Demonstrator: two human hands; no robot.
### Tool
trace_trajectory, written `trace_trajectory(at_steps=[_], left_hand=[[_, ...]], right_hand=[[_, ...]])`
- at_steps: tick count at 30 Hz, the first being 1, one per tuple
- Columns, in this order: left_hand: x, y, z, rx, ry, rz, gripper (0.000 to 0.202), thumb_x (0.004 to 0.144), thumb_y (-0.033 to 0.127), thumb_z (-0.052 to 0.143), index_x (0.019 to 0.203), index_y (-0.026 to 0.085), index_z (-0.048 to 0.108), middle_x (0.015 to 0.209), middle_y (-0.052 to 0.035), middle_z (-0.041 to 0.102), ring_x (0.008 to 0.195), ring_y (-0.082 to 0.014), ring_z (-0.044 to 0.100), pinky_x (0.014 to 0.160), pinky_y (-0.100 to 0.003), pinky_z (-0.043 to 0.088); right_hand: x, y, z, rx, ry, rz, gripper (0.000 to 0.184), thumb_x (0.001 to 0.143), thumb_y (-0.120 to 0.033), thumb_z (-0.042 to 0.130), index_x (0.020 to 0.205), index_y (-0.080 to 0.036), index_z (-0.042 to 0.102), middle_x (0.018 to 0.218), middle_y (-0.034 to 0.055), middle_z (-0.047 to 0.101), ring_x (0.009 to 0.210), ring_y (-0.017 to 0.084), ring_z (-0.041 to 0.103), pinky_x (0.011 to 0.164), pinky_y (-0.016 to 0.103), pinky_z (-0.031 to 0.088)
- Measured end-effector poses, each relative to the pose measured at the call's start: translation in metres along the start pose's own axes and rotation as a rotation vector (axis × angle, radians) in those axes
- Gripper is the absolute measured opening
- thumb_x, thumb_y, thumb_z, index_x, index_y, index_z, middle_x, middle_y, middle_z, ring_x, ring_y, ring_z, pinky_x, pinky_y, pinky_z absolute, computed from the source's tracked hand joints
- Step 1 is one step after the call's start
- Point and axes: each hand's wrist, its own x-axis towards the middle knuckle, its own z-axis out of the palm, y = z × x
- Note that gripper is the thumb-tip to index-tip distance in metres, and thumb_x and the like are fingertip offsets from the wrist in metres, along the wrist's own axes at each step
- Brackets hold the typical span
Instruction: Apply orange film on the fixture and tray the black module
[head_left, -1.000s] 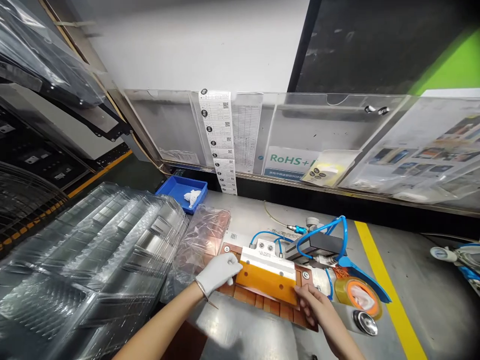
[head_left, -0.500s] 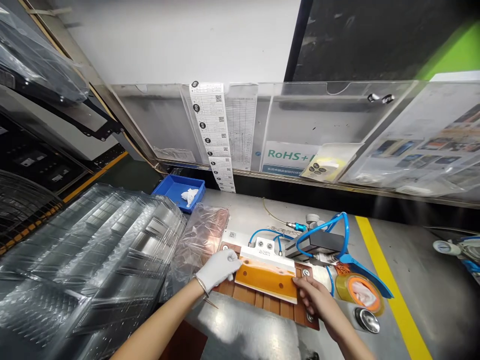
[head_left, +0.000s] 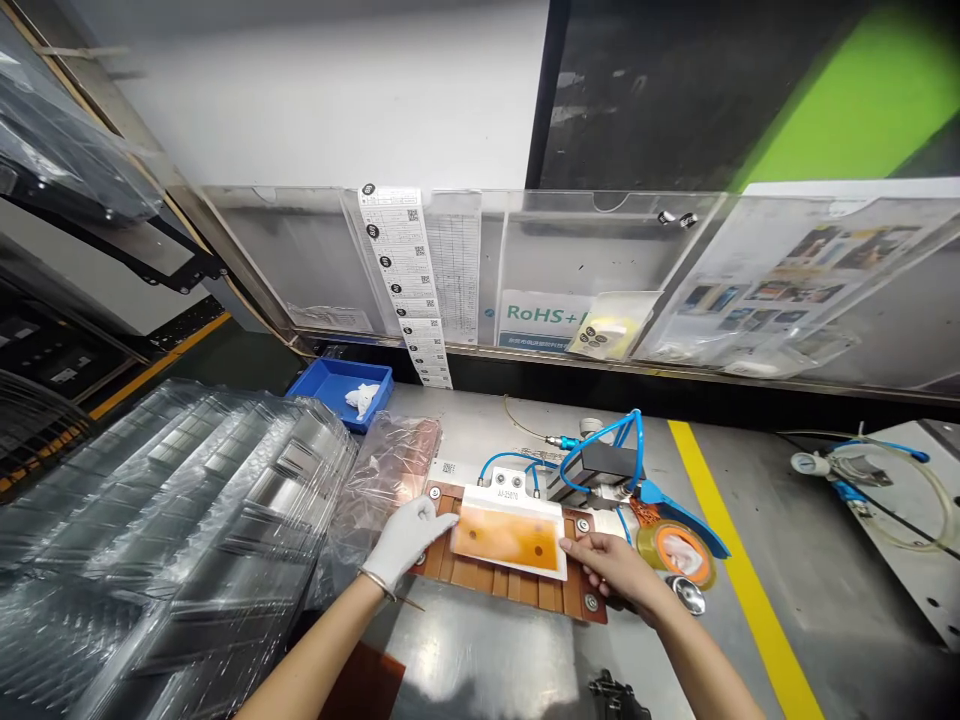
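An amber-orange sheet with a white border (head_left: 504,538) is held at its two ends, over a brown grooved board (head_left: 525,592). My left hand (head_left: 409,540), in a white glove, pinches its left edge. My right hand (head_left: 613,568), without a glove, pinches its right edge between thumb and fingers. Just behind the sheet stands a white block marked JJ-25070 (head_left: 508,490), with blue air hoses running to it. Round metal fittings show at the board's corners. Whether the sheet touches the board or the block, I cannot tell.
Stacked clear plastic trays (head_left: 202,520) fill the left side. Behind them is a blue bin (head_left: 341,385); copper-coloured sheets in plastic (head_left: 394,460) lie beside the board. Right of it are a dark box with hoses (head_left: 600,468), a tape roll (head_left: 684,555) and a round metal-topped container (head_left: 686,595).
The view has shifted, so the bench things appear further left. The sheet's face looks more evenly lit and slightly differently tilted. Both hands keep their hold on its edges.
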Motion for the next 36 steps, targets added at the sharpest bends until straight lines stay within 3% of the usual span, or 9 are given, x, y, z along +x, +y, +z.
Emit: trace_trajectory(at_steps=[5,10,13,17,22,27,32,36], left_hand=[[-0.001,-0.013,-0.01,-0.044,0.11,0.004,0.043,0.068,0.051,0.063,0.058,0.02,0.035,0.055,0.007,0.035,0.057,-0.0101,0.035,0.058,-0.025,0.029],[-0.014,-0.003,-0.011,-0.175,-0.036,-0.061,0.034,0.074,0.05,0.056,0.081,0.017,0.059,0.051,0.0043,0.051,0.047,-0.0118,0.046,0.049,-0.024,0.036],[-0.019,0.008,-0.011,-0.203,-0.103,-0.068,0.033,0.076,0.046,0.057,0.085,0.015,0.063,0.049,0.0033,0.053,0.045,-0.0112,0.046,0.046,-0.023,0.035],[-0.018,0.021,-0.008,-0.2,-0.165,-0.049,0.03,0.076,0.044,0.058,0.082,0.015,0.064,0.049,0.0044,0.052,0.042,-0.0097,0.042,0.042,-0.021,0.028],[-0.014,0.033,-0.001,-0.207,-0.228,-0.014,0.02,0.076,0.033,0.059,0.071,0.014,0.061,0.07,0.0018,0.064,0.044,-0.0067,0.049,0.05,-0.021,0.034],[-0.013,0.037,0.005,-0.184,-0.203,-0.067,0.024,0.079,0.03,0.057,0.06,0.017,0.05,0.05,0.0055,0.054,0.039,-0.0078,0.043,0.047,-0.022,0.03],[-0.009,0.033,0.008,-0.175,-0.177,-0.095,0.023,0.079,0.026,0.058,0.06,0.018,0.048,0.047,0.0056,0.053,0.043,-0.0097,0.048,0.048,-0.022,0.029],[-0.008,0.032,0.008,-0.16,-0.158,-0.128,0.022,0.077,0.028,0.061,0.062,0.018,0.049,0.046,0.0055,0.053,0.04,-0.0092,0.043,0.046,-0.022,0.028]], right_hand=[[0.0,0.004,0.003,0.021,0.02,-0.029,0.045,0.065,-0.059,0.069,0.065,-0.019,0.051,0.044,-0.0049,0.047,0.038,0.007,0.04,0.04,0.02,0.031],[-0.006,0.011,0.005,0.025,0.113,-0.14,0.047,0.062,-0.064,0.063,0.07,-0.019,0.054,0.047,-0.0048,0.047,0.042,0.01,0.043,0.042,0.023,0.033],[-0.014,0.017,0.005,0.06,0.168,-0.212,0.05,0.066,-0.067,0.057,0.08,-0.019,0.058,0.058,-0.0039,0.05,0.049,0.011,0.048,0.046,0.023,0.036],[-0.02,0.023,0.009,0.136,0.148,-0.197,0.059,0.064,-0.068,0.057,0.096,-0.018,0.059,0.068,0.0005,0.058,0.056,0.015,0.055,0.047,0.026,0.041],[-0.019,0.026,0.015,0.182,0.146,-0.16,0.06,0.062,-0.069,0.057,0.091,-0.017,0.059,0.068,0.0028,0.06,0.053,0.015,0.054,0.045,0.027,0.041],[-0.016,0.018,0.016,0.145,0.169,-0.138,0.057,0.061,-0.068,0.055,0.087,-0.017,0.059,0.076,0.0054,0.065,0.051,0.014,0.053,0.043,0.026,0.039],[-0.012,0.009,0.018,0.089,0.182,-0.146,0.053,0.062,-0.068,0.053,0.08,-0.018,0.057,0.073,0.004,0.064,0.05,0.013,0.053,0.044,0.026,0.036],[-0.009,0.006,0.02,0.056,0.189,-0.143,0.054,0.062,-0.07,0.051,0.079,-0.019,0.057,0.067,0.0029,0.061,0.051,0.014,0.052,0.046,0.027,0.035]])
